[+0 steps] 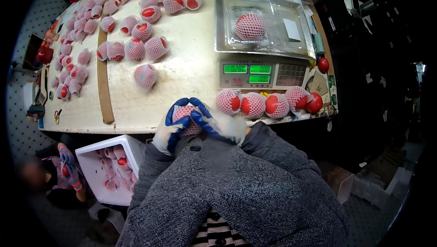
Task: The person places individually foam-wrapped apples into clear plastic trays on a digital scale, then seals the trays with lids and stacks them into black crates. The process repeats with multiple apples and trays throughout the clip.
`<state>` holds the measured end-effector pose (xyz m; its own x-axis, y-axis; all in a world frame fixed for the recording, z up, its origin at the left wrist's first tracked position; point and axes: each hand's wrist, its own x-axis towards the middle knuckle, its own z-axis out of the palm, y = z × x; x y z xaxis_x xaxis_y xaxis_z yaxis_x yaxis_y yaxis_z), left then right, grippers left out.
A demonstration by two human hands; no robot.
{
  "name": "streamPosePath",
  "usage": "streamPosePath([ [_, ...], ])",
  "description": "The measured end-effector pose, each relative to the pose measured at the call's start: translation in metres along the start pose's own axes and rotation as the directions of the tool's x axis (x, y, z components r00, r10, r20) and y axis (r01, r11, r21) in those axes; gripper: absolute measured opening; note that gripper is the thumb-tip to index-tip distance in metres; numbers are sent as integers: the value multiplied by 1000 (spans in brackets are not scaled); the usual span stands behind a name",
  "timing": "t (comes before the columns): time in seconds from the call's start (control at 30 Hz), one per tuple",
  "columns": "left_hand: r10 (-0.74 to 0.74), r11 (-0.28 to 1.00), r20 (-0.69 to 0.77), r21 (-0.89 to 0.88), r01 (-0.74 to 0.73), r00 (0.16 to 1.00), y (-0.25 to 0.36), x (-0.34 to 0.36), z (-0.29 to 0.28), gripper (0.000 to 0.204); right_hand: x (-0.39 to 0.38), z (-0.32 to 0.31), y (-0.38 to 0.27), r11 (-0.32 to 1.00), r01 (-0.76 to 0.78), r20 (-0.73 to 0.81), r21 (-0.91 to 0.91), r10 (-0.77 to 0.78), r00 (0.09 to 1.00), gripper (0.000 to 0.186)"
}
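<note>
Close to my chest, at the table's near edge, I hold one red fruit, apple-like, in a pink-white foam net [191, 129]. My left hand [172, 127], in a white glove with blue-coated fingers, is closed round its left side. My right hand [213, 122], gloved alike, grips its right side, and the fingertips of both hands nearly meet above it. Just right of my right hand, several netted fruits [253, 105] stand in a row before the scale [262, 74]. On the scale's metal pan [221, 42], another netted fruit [250, 27] sits in a clear plastic tray.
Many netted fruits [135, 49] cover the table's left and far parts, split by a brown strip [104, 60]. Scissors [58, 116] lie at the left edge. Below, a white foam box [86, 165] holds netted fruit; beside it a person's gloved hand [68, 165] holds a red fruit.
</note>
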<state>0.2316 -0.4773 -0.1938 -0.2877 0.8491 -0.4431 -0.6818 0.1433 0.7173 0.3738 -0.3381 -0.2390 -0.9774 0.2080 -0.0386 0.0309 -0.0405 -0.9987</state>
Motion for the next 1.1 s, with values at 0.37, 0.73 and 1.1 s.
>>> streamPosePath([
  [0.37, -84, 731, 36, -677, 86, 996, -54, -1, 1, 59, -40, -41, -47, 871, -258, -110, -419, 234, 966, 57],
  [0.73, 541, 751, 74, 406, -521, 838, -7, 17, 40, 60, 18, -59, -97, 581, -147, -40, 801, 296, 954, 73],
  [1.1, 343, 939, -190, 35, -343, 920, -7, 27, -11, 48, 122, -276, -114, 200, -122, -159, -972, -183, 970, 70],
])
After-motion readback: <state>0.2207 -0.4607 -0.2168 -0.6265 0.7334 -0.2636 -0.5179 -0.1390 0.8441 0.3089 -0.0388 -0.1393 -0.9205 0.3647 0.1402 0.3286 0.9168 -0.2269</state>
